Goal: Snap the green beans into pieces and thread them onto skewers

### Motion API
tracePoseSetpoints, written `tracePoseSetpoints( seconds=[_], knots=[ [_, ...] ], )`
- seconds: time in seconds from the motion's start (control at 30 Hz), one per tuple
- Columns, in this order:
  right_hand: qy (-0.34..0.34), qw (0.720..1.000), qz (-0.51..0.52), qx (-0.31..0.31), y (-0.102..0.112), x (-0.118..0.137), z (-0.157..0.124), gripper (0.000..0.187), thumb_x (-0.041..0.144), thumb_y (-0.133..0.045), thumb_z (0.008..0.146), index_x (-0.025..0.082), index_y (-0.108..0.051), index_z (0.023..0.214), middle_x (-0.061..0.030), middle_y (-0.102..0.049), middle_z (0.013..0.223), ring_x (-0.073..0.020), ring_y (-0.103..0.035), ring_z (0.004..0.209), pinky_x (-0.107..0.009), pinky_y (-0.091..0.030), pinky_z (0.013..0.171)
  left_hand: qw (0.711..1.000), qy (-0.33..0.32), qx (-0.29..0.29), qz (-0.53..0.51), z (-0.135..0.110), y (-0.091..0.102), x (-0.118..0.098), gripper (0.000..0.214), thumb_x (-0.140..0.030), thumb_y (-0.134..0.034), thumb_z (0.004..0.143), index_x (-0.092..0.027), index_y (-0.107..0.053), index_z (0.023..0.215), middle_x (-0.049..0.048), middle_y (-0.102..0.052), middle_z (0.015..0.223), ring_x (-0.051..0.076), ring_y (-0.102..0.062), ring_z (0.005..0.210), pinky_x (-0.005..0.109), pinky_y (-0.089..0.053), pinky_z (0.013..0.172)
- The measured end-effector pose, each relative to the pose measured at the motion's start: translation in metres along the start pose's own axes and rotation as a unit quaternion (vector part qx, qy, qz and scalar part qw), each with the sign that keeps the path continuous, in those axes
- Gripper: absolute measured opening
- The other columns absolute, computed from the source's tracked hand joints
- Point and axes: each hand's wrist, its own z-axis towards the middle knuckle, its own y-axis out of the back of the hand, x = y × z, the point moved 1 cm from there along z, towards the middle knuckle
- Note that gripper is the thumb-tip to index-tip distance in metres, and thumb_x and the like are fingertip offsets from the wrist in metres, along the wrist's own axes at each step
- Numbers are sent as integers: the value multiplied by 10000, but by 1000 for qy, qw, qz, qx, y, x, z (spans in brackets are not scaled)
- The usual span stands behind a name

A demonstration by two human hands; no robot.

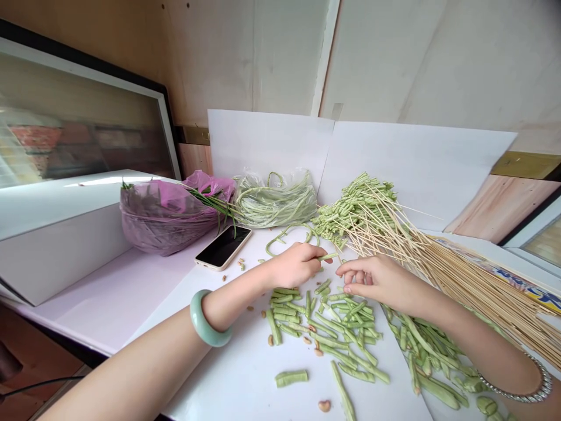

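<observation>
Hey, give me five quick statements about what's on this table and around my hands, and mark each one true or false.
1. The left hand holds a green bean piece. True.
2. On the left is a silver bracelet. False: the left wears a pale green bangle.
3. The purple bag sits left of the clear bag. True.
4. A cup stands near the purple bag. False: a phone lies there.
5. Thin sticks lie on the picture's right side. True.
</observation>
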Motion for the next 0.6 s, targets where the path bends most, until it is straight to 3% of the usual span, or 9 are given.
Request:
tracePoseSetpoints(
  seconds=[0.17, 0.3, 0.43, 0.5, 0.6],
  knots=[
    [33, 995, -48, -86, -2, 0, 3, 264, 330, -632, 754, 204, -680, 981, -32, -688, 781, -195, -609, 637, -315, -484, 613, 999, 3, 37, 22, -1, -4, -1, 215, -20, -436, 792, -140, -601, 859, -44, -532, 596, 110, -455, 536, 229, -378, 610],
    [92, 983, -80, -139, -13, 2, 3, 382, 313, -652, 760, 243, -589, 1131, -44, -675, 941, -226, -620, 793, -338, -471, 693, 999, 8, 46, 1, -1, -10, 1, 204, -60, -504, 828, -136, -518, 1017, -13, -632, 707, 107, -527, 549, 223, -417, 612],
    [143, 973, -94, -152, -17, 3, 1, 101, 235, -517, 858, 239, -609, 898, -7, -660, 786, -191, -609, 689, -308, -440, 645, 998, 18, 45, -28, 0, -12, 7, 157, -241, -556, 879, -162, -443, 955, 21, -668, 764, 113, -572, 534, 213, -432, 528],
    [162, 969, -96, -161, -14, 3, 1, 129, 231, -491, 880, 227, -597, 808, -7, -646, 754, -180, -593, 663, -299, -426, 627, 999, 17, 38, -22, 1, -10, 9, 150, -287, -552, 886, -170, -457, 885, 15, -655, 734, 113, -564, 536, 209, -417, 521],
    [172, 966, -93, -171, -12, 1, 1, 129, 249, -493, 896, 212, -615, 883, -34, -659, 824, -187, -592, 696, -305, -427, 643, 999, -5, 33, 5, 1, -8, 8, 189, -247, -508, 903, -169, -477, 734, -21, -578, 628, 99, -500, 538, 207, -384, 560]
  ],
)
